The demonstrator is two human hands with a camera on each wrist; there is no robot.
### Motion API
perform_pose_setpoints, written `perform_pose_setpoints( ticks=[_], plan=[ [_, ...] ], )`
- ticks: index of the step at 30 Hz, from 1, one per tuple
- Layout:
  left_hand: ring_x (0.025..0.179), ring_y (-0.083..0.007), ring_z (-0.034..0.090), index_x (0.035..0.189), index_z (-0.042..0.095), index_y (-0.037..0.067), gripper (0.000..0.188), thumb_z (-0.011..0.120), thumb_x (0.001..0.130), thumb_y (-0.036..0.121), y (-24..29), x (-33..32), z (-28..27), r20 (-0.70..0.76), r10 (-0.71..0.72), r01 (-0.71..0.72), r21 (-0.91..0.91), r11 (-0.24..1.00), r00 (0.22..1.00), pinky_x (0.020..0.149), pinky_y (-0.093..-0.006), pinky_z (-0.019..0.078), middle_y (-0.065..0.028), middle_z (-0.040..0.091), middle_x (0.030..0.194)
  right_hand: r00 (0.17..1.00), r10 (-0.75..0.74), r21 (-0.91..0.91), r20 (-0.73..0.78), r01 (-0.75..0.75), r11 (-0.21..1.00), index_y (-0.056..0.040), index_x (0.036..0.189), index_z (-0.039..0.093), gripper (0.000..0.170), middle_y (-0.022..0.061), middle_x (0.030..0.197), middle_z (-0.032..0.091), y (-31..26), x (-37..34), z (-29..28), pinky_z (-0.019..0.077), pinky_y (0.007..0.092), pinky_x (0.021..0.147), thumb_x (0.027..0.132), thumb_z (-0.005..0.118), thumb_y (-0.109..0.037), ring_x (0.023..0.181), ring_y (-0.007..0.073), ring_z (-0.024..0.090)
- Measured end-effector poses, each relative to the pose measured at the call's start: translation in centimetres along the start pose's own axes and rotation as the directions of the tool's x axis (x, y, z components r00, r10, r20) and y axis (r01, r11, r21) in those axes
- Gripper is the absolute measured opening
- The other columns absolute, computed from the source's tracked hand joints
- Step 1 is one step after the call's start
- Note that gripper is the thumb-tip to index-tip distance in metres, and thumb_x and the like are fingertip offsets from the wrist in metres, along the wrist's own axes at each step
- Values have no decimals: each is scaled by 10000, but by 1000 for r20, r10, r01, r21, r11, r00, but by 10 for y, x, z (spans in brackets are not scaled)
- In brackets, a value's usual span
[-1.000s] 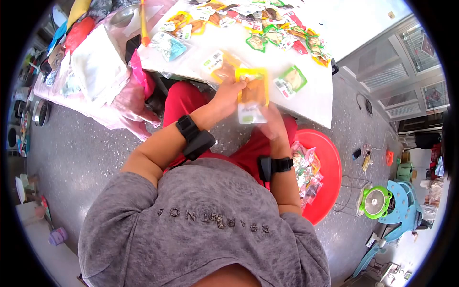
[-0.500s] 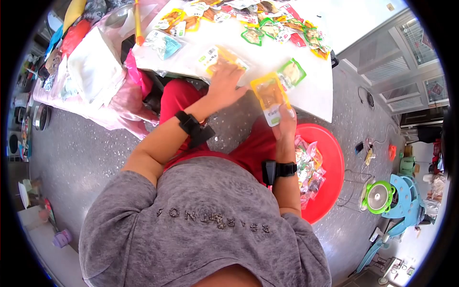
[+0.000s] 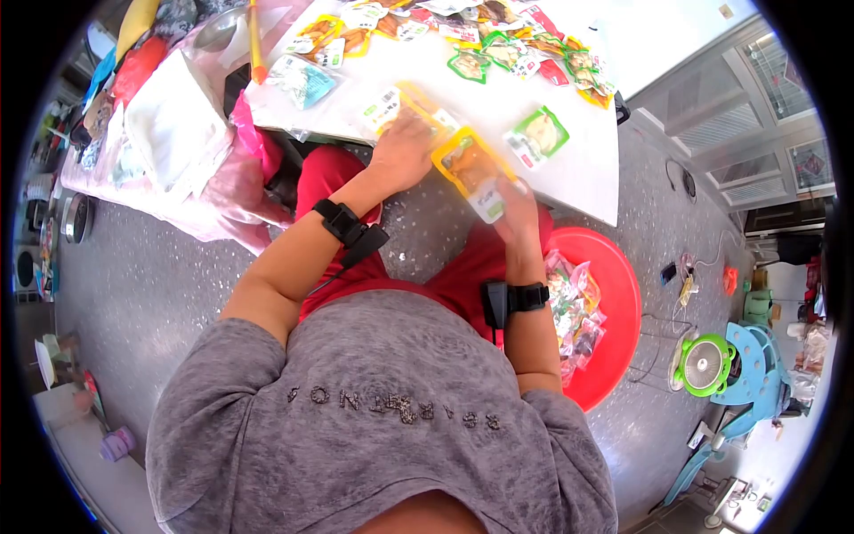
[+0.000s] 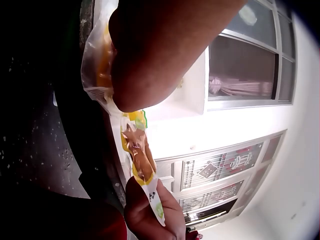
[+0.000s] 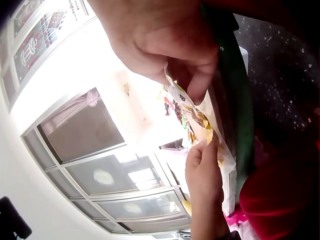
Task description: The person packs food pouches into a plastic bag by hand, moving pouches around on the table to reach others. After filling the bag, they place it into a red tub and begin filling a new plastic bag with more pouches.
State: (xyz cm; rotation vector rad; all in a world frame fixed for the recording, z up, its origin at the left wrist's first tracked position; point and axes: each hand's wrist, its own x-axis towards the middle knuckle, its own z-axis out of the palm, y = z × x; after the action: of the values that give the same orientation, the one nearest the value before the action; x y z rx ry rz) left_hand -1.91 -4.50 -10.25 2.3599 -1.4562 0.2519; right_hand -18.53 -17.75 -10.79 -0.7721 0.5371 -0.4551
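Observation:
My right hand [image 3: 519,212] pinches the pale end of a yellow-edged food pouch [image 3: 469,165] with brown pieces inside, held tilted over the table's front edge. In the left wrist view its thumb and fingers grip the white end of that pouch [image 4: 141,155]. My left hand [image 3: 405,149] is at another yellow-edged pouch [image 3: 389,105] in clear plastic near the table edge. Its curled fingers and thumb show in the right wrist view, pinching at a yellow edge. A green-edged pouch [image 3: 538,135] with pale contents lies on the white table [image 3: 587,182], right of the held pouch.
Several yellow, green and red pouches [image 3: 503,53] are heaped at the table's back. A blue-and-white packet [image 3: 304,82] lies at its left. A red basin [image 3: 614,311] of packets stands on the floor by the right arm. Pink cloth [image 3: 213,200] covers the surface at left.
The right hand took the pouch from the left hand, swung it right, then brought it back left. The left hand moved onto the other yellow-edged pouch.

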Motion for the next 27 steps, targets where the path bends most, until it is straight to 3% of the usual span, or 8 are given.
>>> perform_pose_setpoints(
  ticks=[5, 9, 15, 18, 21, 24, 27],
  plan=[
    [1039, -313, 407, 854, 539, 2, 215, 466, 698, 130, -5, -1, -1, -30, 47, -50, -119, 992, 998, 913, -359, 305, -154, 490, 1047, 998, 23, -54, -54, -26, 998, 18, 1005, 462, 251, 92, 888, 541, 1, 4, 3, 477, 333, 674, 757, 482, -12, 777, 204, 558],
    [996, -320, 426, 771, 525, -10, 157, 447, 704, 108, -10, 1, -5, -53, 90, -98, -194, 976, 995, 899, -373, 308, -170, 492, 1010, 999, 49, -67, 23, -47, 997, 19, 998, 456, 254, 99, 875, 543, -2, 10, -2, 486, 340, 662, 749, 497, -9, 764, 205, 562],
    [948, -330, 439, 797, 520, -20, 169, 435, 706, 94, -8, 3, -9, 42, 71, -62, -199, 978, 997, 861, -393, 325, -192, 490, 967, 999, 52, -81, 13, -50, 995, 11, 968, 456, 227, 113, 857, 546, -2, 18, 9, 502, 339, 623, 748, 504, -12, 729, 209, 573],
    [968, -321, 444, 853, 519, -19, 205, 445, 711, 109, -5, 1, -15, 14, 29, -26, -179, 983, 999, 865, -388, 326, -191, 488, 992, 999, 16, -40, 28, -15, 999, 9, 953, 456, 208, 118, 851, 547, 0, 27, 12, 504, 342, 614, 751, 502, -14, 720, 217, 577],
    [979, -310, 453, 898, 515, -16, 238, 455, 714, 123, -2, -3, -8, -176, 41, -46, -24, 999, 984, 859, -385, 337, -181, 495, 1003, 1000, -20, -14, -23, 19, 1000, 13, 935, 461, 190, 123, 842, 548, 2, 32, 20, 504, 349, 616, 751, 499, -11, 718, 225, 578],
    [983, -301, 462, 878, 529, -3, 218, 459, 719, 129, 8, -4, -16, -77, 7, -2, 65, 998, 997, 847, -386, 353, -165, 503, 1009, 999, -31, 10, -27, 31, 999, 28, 940, 462, 195, 127, 840, 547, 6, 35, 30, 494, 347, 622, 750, 489, -9, 729, 228, 573],
    [958, -303, 476, 844, 532, -4, 198, 459, 711, 122, 20, -3, -32, -26, 10, -13, -131, 991, 1000, 829, -384, 367, -154, 519, 967, 998, -45, 34, 41, 44, 998, 54, 951, 466, 206, 125, 843, 543, 18, 46, 50, 471, 321, 623, 759, 464, -21, 742, 219, 560]
  ],
)
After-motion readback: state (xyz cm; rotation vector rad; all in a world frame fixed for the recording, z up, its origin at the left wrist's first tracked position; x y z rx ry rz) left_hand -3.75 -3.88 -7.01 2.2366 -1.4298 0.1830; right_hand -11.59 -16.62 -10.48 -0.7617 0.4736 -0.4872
